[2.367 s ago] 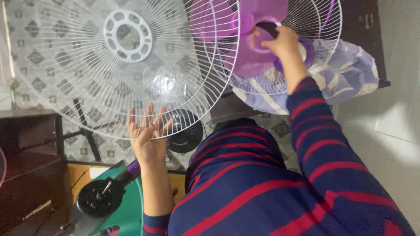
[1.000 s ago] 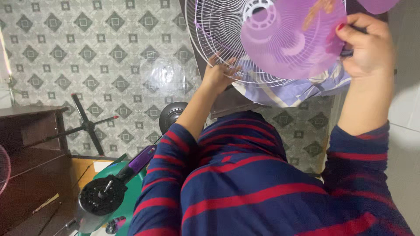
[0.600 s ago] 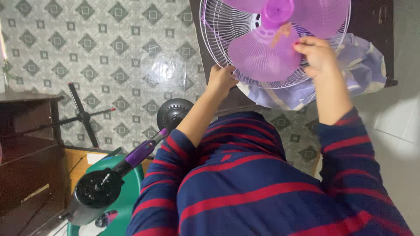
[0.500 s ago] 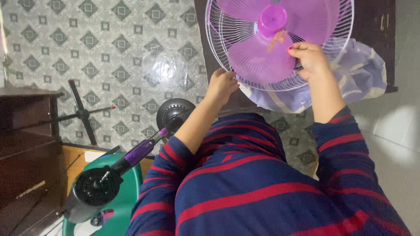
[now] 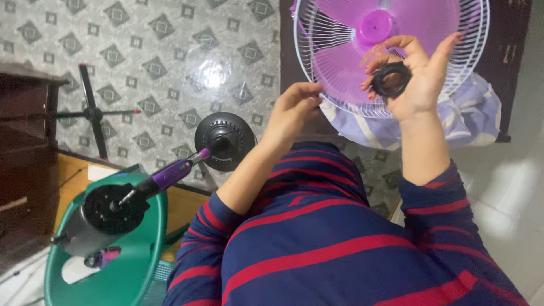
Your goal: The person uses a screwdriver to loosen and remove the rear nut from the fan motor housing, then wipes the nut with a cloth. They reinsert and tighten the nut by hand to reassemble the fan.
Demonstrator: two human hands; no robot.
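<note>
Black ring (image 5: pixel 390 79) in right hand (image 5: pixel 416 76); left hand (image 5: pixel 294 107) pinching grille rim (image 5: pixel 303 68), seemingly.

View: single head-worn camera, looking steeply down over the wearer's striped-sleeved torso (image 5: pixel 340 249) toward the patterned tile floor (image 5: pixel 170 68). Range: close; both forearms fill the centre. Frame limits: white wire fan guard (image 5: pixel 317 85) cut off at the top edge, green tub (image 5: pixel 141 266) cropped at lower left. No second view.
</note>
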